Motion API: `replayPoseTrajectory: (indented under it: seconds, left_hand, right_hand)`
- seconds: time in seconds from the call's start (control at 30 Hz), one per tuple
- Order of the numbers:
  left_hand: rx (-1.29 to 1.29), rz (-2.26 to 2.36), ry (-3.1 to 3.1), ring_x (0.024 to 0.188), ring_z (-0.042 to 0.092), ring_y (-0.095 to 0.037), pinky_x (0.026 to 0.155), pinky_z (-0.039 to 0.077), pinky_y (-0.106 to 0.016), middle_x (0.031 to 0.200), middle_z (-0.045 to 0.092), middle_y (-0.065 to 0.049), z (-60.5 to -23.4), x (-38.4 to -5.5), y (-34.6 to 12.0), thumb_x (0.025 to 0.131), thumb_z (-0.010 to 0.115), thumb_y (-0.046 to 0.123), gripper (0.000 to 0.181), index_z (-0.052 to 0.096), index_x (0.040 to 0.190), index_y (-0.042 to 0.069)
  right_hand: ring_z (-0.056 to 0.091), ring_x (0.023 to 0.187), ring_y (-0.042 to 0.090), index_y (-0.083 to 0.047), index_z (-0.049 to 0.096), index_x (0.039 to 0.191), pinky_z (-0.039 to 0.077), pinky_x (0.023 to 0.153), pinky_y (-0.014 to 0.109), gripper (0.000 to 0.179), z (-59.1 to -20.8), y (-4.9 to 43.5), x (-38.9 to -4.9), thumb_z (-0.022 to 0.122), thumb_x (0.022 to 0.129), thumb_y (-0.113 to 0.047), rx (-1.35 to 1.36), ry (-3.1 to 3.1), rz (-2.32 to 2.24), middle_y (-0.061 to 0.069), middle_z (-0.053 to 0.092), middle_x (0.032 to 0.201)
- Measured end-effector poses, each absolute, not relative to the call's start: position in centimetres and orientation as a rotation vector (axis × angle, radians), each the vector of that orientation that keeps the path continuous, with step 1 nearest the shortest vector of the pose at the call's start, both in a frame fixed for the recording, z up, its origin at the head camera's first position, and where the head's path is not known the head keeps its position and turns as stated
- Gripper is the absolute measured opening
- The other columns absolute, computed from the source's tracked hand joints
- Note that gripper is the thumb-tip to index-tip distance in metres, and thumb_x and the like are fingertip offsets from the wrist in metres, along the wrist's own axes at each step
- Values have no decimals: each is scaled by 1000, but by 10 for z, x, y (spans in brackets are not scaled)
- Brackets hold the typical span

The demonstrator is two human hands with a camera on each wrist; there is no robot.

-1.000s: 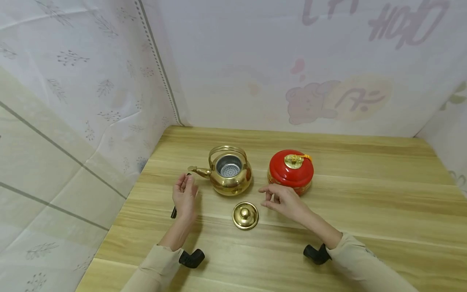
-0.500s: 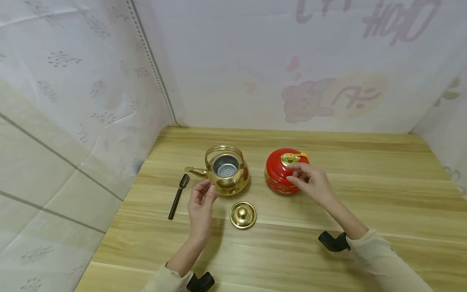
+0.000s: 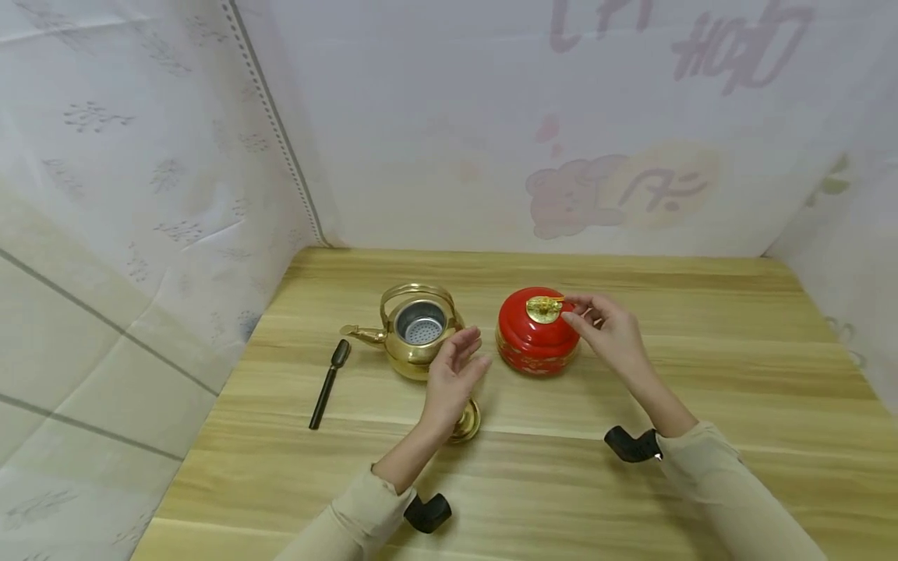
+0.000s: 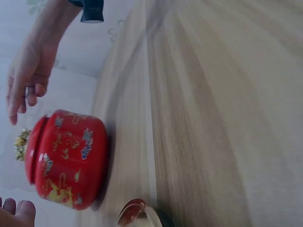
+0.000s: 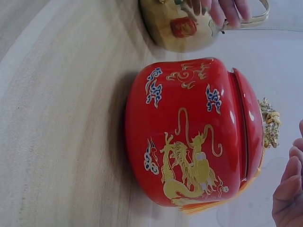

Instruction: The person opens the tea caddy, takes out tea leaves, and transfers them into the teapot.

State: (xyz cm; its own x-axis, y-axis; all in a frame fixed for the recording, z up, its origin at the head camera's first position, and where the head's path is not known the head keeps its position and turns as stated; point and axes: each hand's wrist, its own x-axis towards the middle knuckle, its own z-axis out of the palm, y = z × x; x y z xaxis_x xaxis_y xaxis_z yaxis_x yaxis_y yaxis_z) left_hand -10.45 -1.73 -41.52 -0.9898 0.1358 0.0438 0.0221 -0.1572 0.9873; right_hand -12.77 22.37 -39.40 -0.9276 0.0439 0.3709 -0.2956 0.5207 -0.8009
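A red lidded jar (image 3: 533, 354) stands upright on the table; golden dragons and blue clouds decorate its side (image 5: 189, 137). My right hand (image 3: 612, 333) hovers at the right of its gold knob (image 3: 543, 310), fingers loosely bent. Both wrist views show a gap between those fingers and the knob (image 5: 270, 124). My left hand (image 3: 449, 389), fingers relaxed and holding nothing, is in the air between jar and brass teapot (image 3: 405, 360). It partly hides the teapot and the brass lid (image 3: 468, 425). The teapot is uncovered, with a perforated strainer (image 3: 423, 330) inside.
A dark tea scoop (image 3: 326, 388) lies left of the teapot, below its spout (image 3: 363, 333). Black wrist mounts (image 3: 428, 513) hang at both sleeves. Patterned cloth walls (image 3: 435, 140) close off the table's back and sides.
My left hand has gone right, from beside the scoop to in front of the teapot and its lid. My right hand has shifted right and up to the jar's knob. The view has turned slightly.
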Motion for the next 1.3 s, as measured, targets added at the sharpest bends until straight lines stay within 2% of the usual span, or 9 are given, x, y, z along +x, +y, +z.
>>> replayPoseTrajectory:
  seconds: [0.17,0.43,0.67,0.8,1.0,1.17,1.3]
  left_hand:
    - [213,2259,1997,132,38,-37,109,32,-44,140,44,-21,-420,-116,-4,87,64,2,52,43,134,-4]
    - [274,2161,2055,138,29,-35,112,27,-44,146,34,-24,-427,-130,10,85,67,3,66,33,140,-8]
    - [310,2034,2113,141,24,-28,113,25,-42,151,28,-18,-429,-137,17,84,70,7,75,28,145,-2]
    - [326,2024,2097,141,22,-28,113,26,-41,153,26,-16,-431,-141,20,83,71,7,78,26,146,-1]
    - [336,1956,2155,143,18,-27,115,20,-40,153,25,-13,-433,-146,21,81,73,8,82,24,147,0]
    - [348,1906,2175,142,18,-29,116,17,-43,153,25,-17,-417,-143,19,81,72,5,83,22,147,-3]
    - [373,1894,2183,142,21,-29,116,18,-42,152,26,-17,-420,-145,20,81,73,6,84,22,147,-2]
  right_hand:
    - [51,65,0,4,67,104,43,56,10,24,-397,224,-134,71,82,-3,234,-2399,1356,14,63,83]
    - [50,69,14,2,68,105,43,57,13,27,-399,221,-145,74,78,-1,249,-2426,1253,14,59,84]
    - [53,75,23,2,68,106,46,61,20,30,-400,218,-149,75,78,-4,278,-2478,1214,15,59,88]
    - [54,76,23,2,68,106,46,62,23,30,-400,219,-151,75,78,-5,267,-2511,1216,15,60,90]
    - [51,77,22,1,69,104,44,63,24,29,-401,216,-154,76,77,-6,273,-2526,1229,16,62,93]
    - [51,80,23,2,70,103,42,65,23,29,-402,215,-155,77,76,-5,279,-2529,1228,16,64,96]
    - [50,81,24,2,70,103,42,66,26,29,-402,216,-156,77,76,-6,291,-2547,1206,17,65,98]
